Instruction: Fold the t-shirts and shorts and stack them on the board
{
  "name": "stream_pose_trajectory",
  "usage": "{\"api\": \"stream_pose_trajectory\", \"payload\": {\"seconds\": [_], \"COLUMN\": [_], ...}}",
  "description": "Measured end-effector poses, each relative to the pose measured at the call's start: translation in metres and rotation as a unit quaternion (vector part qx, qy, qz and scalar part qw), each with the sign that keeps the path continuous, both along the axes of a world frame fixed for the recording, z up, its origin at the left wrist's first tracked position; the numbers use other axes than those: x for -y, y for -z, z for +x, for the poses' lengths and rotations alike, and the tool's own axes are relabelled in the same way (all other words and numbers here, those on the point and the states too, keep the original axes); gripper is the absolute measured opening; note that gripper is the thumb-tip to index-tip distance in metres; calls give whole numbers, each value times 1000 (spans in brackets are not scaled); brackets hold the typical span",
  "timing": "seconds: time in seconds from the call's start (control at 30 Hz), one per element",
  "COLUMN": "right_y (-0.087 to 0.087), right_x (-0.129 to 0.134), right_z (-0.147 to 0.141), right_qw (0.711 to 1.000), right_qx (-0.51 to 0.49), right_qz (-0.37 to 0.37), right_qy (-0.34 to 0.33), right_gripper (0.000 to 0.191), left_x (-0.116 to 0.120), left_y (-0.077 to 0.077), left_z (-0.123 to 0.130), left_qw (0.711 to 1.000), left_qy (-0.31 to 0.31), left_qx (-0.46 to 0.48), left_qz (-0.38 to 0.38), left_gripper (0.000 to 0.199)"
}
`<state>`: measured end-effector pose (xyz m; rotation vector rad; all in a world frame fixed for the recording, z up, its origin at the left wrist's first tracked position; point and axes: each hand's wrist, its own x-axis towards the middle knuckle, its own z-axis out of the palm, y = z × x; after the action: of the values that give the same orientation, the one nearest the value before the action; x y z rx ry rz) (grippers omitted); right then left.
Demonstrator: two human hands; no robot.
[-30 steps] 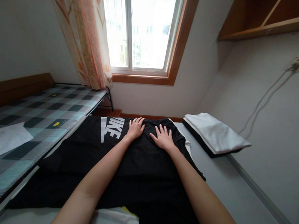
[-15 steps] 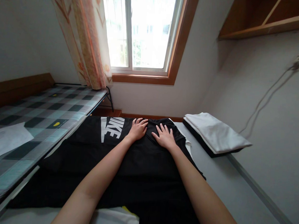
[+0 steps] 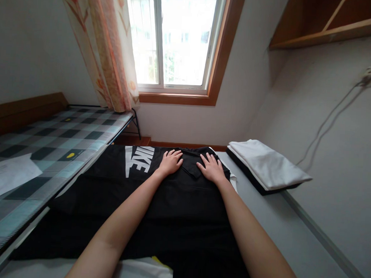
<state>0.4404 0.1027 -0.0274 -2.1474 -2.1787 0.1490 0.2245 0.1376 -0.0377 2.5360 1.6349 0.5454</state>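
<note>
A black garment (image 3: 175,213) with large white NIKE lettering lies spread over a pale table. Near its far edge, my left hand (image 3: 171,162) rests flat on the cloth, fingers stretched out, just right of the lettering. My right hand (image 3: 211,167) lies palm down on the garment's far right part, fingers spread. Between the two hands the fabric shows a small fold. White cloth (image 3: 233,181) peeks out from under the garment at the right. Another white piece with a yellow edge (image 3: 154,268) shows at the near side.
Folded white and black clothes (image 3: 266,166) are stacked at the table's right. On the left stands a bed with a checked mattress (image 3: 80,129), a paper sheet (image 3: 11,173) lying on it. A window (image 3: 181,39), curtain (image 3: 100,47), wall shelf (image 3: 334,34) and plugged-in cord (image 3: 329,117) surround the table.
My right hand has slid a little to the right over the black garment, uncovering more of the fold between the hands. The left hand has hardly moved.
</note>
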Motion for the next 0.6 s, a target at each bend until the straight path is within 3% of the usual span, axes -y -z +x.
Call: {"api": "stream_pose_trajectory", "payload": {"seconds": [0.27, 0.43, 0.6], "right_y": [0, 0, 0], "right_x": [4, 4, 4], "right_z": [-1, -1, -2], "right_qw": [999, 999, 999], "right_qx": [5, 20, 18], "right_qz": [35, 38, 37], "right_qy": [-1, -5, 0], "right_gripper": [63, 61, 61], "left_x": [4, 8, -11], "left_y": [-8, -13, -10], "left_z": [-2, 4, -24], "left_qw": [994, 990, 992], "left_qy": [-46, -79, -116], "left_qx": [83, 92, 23], "left_qz": [51, 73, 45], "left_gripper": [32, 41, 43]}}
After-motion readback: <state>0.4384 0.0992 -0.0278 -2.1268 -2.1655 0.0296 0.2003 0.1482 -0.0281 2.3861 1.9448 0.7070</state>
